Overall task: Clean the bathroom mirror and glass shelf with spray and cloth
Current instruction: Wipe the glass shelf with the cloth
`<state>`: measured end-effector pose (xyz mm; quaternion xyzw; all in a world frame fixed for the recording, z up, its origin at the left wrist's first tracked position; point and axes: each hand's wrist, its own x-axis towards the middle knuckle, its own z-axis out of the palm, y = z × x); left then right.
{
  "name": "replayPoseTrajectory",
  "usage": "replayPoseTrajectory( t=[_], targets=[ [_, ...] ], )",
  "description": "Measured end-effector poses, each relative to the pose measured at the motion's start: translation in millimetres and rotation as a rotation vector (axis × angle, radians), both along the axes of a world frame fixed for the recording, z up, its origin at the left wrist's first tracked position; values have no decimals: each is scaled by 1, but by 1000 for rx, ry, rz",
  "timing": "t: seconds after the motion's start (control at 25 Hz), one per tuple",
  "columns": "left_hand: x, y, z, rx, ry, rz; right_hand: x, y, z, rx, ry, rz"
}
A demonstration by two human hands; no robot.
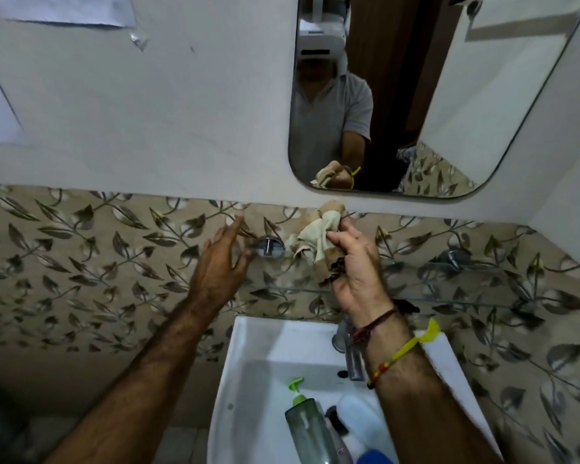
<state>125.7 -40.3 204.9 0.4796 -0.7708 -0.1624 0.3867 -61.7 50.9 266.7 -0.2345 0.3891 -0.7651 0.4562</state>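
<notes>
At my six o'clock the white sink holds a green-capped bottle; a chrome tap stands behind it.

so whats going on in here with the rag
A person stands at the sink, cleaning under the mirror. The right hand grips a crumpled cloth, held up just above the glass shelf, below the mirror's lower edge. The left hand is open with fingers spread, reaching toward the shelf's metal bracket. A green-capped bottle and other bottles lie in the sink basin.
</notes>
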Motion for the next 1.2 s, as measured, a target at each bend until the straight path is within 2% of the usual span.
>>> replayPoseTrajectory(
  t=[0.08, 0.16, 0.24, 0.28, 0.44, 0.56, 0.76, 0.84, 1.0, 1.2],
  targets=[
    [2, 13, -15, 18, 97, 160, -8, 7, -4, 4, 203, -17],
    [5, 25, -22, 28, 192, 291, -16, 7, -6, 3, 516, -46],
    [8, 32, -27, 58, 200, 353, -20, 4, -8, -29, 867, -11],
    [9, 34, -29, 81, 198, 354, -18, 2, -12, -41, 978, 33],
    [17, 46, -30, 158, 324, 425, 7, -11, -24, -71, 1198, 130],
    [27, 45, -32, 237, 413, 428, 30, -38, -34, -107, 1476, 142],
    [48, 26, -43, 274, 385, 395, 78, -86, -48, -15, 1866, 387],
    [49, 23, -49, 239, 380, 370, 91, -93, -43, -15, 1900, 483],
    [56, 15, -56, 189, 339, 308, 90, -79, -44, -50, 1765, 629],
    [62, 9, -48, 219, 278, 285, 103, -91, -30, 36, 1865, 464]
  ],
)
